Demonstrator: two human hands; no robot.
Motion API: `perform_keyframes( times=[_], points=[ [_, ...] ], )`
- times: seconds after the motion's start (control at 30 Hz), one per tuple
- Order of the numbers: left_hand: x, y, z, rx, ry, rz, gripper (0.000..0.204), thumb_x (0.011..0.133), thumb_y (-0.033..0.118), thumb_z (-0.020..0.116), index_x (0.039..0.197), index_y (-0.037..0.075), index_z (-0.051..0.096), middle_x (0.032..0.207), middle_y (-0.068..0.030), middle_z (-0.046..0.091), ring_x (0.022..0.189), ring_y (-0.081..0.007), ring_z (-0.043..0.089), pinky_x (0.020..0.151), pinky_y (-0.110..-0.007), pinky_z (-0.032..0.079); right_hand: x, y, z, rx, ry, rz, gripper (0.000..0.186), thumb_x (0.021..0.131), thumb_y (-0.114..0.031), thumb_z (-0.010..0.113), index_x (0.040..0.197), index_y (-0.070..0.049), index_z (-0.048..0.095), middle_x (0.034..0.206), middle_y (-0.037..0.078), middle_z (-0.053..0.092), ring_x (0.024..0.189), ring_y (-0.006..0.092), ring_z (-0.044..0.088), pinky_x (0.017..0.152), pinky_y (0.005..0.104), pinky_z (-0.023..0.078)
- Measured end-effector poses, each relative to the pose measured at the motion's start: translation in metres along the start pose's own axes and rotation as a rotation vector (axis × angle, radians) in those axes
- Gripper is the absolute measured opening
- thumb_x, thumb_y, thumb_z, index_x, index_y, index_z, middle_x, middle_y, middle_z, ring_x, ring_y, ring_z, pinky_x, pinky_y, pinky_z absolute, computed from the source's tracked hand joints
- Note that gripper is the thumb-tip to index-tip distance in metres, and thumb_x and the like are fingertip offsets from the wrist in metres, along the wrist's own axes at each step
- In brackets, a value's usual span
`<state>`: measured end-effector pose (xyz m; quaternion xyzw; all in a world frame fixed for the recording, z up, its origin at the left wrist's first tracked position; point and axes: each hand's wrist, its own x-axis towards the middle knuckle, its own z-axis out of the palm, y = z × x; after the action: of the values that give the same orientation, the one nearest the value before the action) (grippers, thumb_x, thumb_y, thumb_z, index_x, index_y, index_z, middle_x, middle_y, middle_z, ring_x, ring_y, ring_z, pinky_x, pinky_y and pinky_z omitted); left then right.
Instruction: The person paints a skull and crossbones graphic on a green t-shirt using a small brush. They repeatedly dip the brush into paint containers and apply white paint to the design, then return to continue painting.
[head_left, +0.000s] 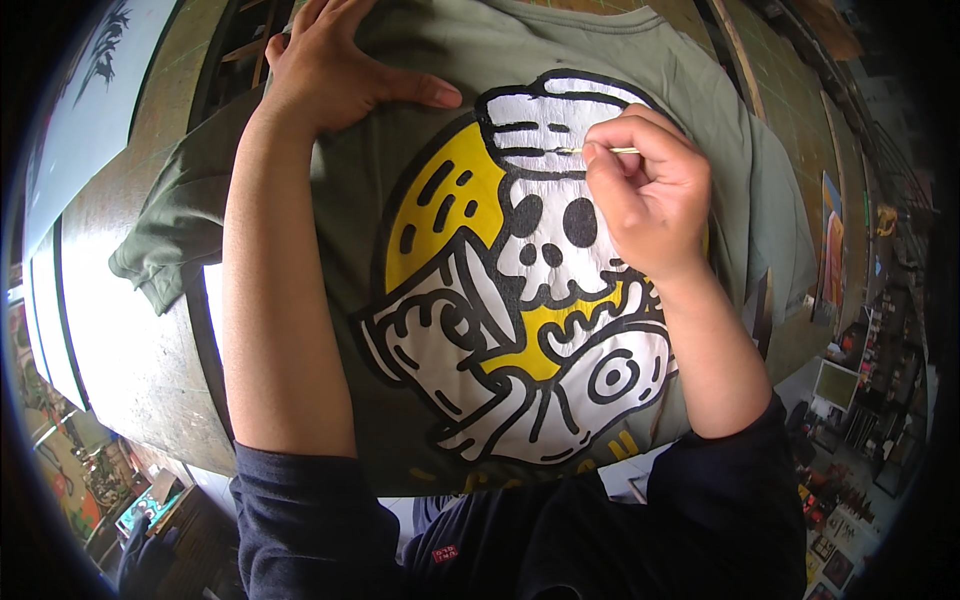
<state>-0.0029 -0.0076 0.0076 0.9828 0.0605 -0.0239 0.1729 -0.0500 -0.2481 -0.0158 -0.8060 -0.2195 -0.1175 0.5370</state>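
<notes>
In the head view, a person in a navy top [310, 520] bent over an olive-green T-shirt [450, 50] spread across a worktable [170, 400], directly beneath both sets of fingers. The right hand [655, 190] pinched a fine paintbrush [628, 151] between thumb and forefinger, the other fingers curled in behind. Its dark tip pointed left from that grip, at a black dash on the white, cap-like shape [535, 108]; whether it touched the cloth, I could not tell. The left hand [325, 75] lay with fingers spread wide and nothing visible in its hold, its thumb extended on the shirt just beside that shape's black outline; some of its fingertips were cut off at the upper edge. Below the right fingers, I saw a white skull [545, 270] with black eye sockets. A yellow disc [440, 195] with black dashes showed below the left thumb, and yellow lettering [610, 448] ran well below both hands.
</notes>
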Motion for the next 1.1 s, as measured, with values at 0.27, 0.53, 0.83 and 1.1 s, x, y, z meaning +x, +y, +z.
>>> perform_keyframes(
  times=[0.27, 0.53, 0.83, 1.1],
  points=[
    [0.004, -0.006, 0.003, 0.009, 0.037, 0.043, 0.122, 0.039, 0.057, 0.085, 0.141, 0.011, 0.034, 0.147, -0.0109, 0.028, 0.138, -0.0315, 0.017, 0.113, -0.042, 0.016, 0.003, -0.002, 0.0, -0.117, -0.065, -0.079, 0.008, 0.066, 0.001, 0.063, 0.068, -0.003, 0.057, 0.059, 0.003, 0.05, 0.047, 0.0123, 0.042, 0.045, 0.0252, 0.032],
    [-0.009, 0.001, 0.008, 0.056, 0.149, 0.112, 0.121, 0.04, 0.058, 0.084, 0.14, 0.011, 0.035, 0.146, -0.0111, 0.029, 0.137, -0.0314, 0.019, 0.113, -0.042, 0.015, 0.001, 0.001, -0.001, -0.068, -0.039, -0.027, 0.008, 0.068, 0.002, 0.064, 0.07, -0.003, 0.058, 0.062, 0.003, 0.054, 0.049, 0.0116, 0.047, 0.046, 0.023, 0.035],
    [-0.001, -0.002, 0.0, -0.016, 0.051, 0.074, 0.121, 0.039, 0.059, 0.083, 0.139, 0.01, 0.037, 0.143, -0.0113, 0.032, 0.135, -0.0322, 0.021, 0.112, -0.041, 0.018, 0.002, -0.005, 0.002, -0.058, -0.154, -0.104, 0.003, 0.077, 0.003, 0.063, 0.079, 0.002, 0.062, 0.068, 0.007, 0.058, 0.057, 0.0139, 0.057, 0.052, 0.0222, 0.044],
    [0.0, -0.001, 0.001, -0.001, 0.047, 0.053, 0.121, 0.039, 0.059, 0.083, 0.139, 0.01, 0.036, 0.144, -0.0108, 0.03, 0.137, -0.0315, 0.018, 0.113, -0.04, 0.017, 0.004, -0.007, 0.004, -0.095, -0.189, -0.134, 0.004, 0.077, 0.004, 0.064, 0.079, 0.001, 0.061, 0.067, 0.006, 0.056, 0.055, 0.0143, 0.056, 0.05, 0.0233, 0.042]
  ],
)
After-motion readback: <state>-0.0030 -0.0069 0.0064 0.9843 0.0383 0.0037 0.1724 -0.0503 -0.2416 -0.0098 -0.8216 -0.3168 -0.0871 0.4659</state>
